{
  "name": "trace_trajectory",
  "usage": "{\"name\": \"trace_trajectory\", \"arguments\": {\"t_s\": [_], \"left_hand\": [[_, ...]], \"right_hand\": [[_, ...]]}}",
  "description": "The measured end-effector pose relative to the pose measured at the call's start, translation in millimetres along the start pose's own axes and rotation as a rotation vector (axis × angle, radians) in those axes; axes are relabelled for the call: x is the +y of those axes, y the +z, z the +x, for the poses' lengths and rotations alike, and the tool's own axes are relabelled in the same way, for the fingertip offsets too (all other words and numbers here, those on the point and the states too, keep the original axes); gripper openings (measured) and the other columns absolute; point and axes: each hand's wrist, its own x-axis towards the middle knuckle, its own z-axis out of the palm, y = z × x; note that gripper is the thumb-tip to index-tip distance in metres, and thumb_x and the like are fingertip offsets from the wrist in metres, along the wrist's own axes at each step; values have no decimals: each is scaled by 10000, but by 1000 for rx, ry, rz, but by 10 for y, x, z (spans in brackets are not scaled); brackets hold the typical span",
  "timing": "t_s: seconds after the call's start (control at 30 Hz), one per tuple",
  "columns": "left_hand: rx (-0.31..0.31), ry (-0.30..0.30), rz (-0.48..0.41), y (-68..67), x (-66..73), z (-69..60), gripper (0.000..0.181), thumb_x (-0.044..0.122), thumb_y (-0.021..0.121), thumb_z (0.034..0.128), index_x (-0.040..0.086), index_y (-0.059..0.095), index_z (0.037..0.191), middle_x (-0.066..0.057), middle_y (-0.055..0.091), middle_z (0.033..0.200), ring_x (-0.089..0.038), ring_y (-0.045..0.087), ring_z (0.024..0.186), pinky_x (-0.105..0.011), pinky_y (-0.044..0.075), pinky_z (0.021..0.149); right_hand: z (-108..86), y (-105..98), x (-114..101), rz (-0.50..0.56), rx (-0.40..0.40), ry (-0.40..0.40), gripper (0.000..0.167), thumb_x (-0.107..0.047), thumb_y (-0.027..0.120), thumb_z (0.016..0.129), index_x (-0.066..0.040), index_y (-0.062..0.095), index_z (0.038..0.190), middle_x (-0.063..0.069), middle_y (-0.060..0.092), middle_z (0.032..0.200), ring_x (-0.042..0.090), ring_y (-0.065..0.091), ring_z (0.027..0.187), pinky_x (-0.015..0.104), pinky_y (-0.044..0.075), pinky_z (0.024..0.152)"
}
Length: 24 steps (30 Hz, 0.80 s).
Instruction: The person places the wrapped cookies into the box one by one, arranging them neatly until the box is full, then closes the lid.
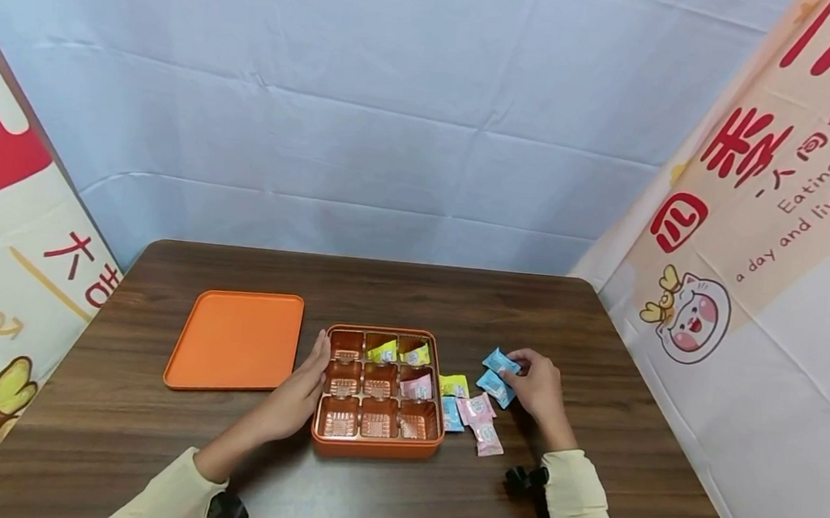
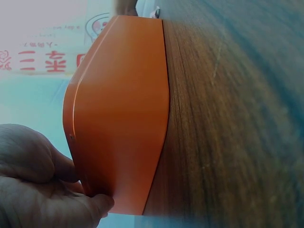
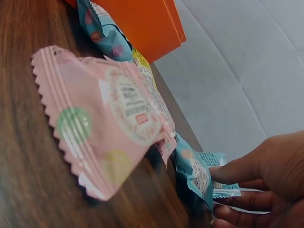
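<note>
An orange box (image 1: 376,453) divided into small compartments stands on the table. Two yellow wrapped candies (image 1: 382,351) lie in its back row, middle and right, and a pink wrapped candy (image 1: 416,387) is in the middle row, right. My left hand (image 1: 300,388) rests along the box's left side, fingers fairly straight; the left wrist view shows it touching the orange wall (image 2: 118,104). With thumb and fingers, my right hand (image 1: 539,391) pinches a blue candy packet (image 1: 500,362). Another blue packet (image 1: 496,388) lies just in front of it.
Right of the box lie a yellow packet (image 1: 454,386), a blue packet (image 1: 452,415) and two pink packets (image 1: 488,439). At the left, an orange square lid or tray (image 1: 236,341) lies on the wooden table (image 1: 352,498). A pale cloth (image 1: 367,125) hangs behind the table.
</note>
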Motion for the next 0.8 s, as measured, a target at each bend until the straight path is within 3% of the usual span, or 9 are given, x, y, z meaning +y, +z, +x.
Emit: {"name": "trace_trajectory", "arguments": {"t_s": [0.4, 0.57, 0.8], "left_hand": [[11, 14, -16, -3, 17, -5, 610, -36, 373, 1068, -89, 41, 1577, -231, -73, 1660, -416, 42, 1523, -589, 146, 1188], [9, 11, -19, 0, 22, 9, 613, -27, 368, 1071, -81, 30, 1580, -217, -87, 1661, -409, 34, 1524, -582, 138, 1192], [4, 1, -27, -7, 29, -1, 609, -23, 362, 1075, -80, 27, 1580, -217, -93, 1660, -405, 23, 1526, -580, 135, 1193]], "right_hand": [[19, 24, 5, 94, 44, 30, 190, -15, 779, 865, -22, 743, 1051, 147, 765, 973, 303, 674, 931, 383, 504, 781], [37, 29, 21, 148, 65, 37, 188, 1, 782, 861, -6, 750, 1046, 163, 760, 971, 233, 680, 868, 282, 517, 729], [37, 73, 38, 305, 49, 134, 214, -55, 777, 888, -10, 745, 1095, 145, 744, 960, 119, 633, 784, 202, 512, 653]]}}
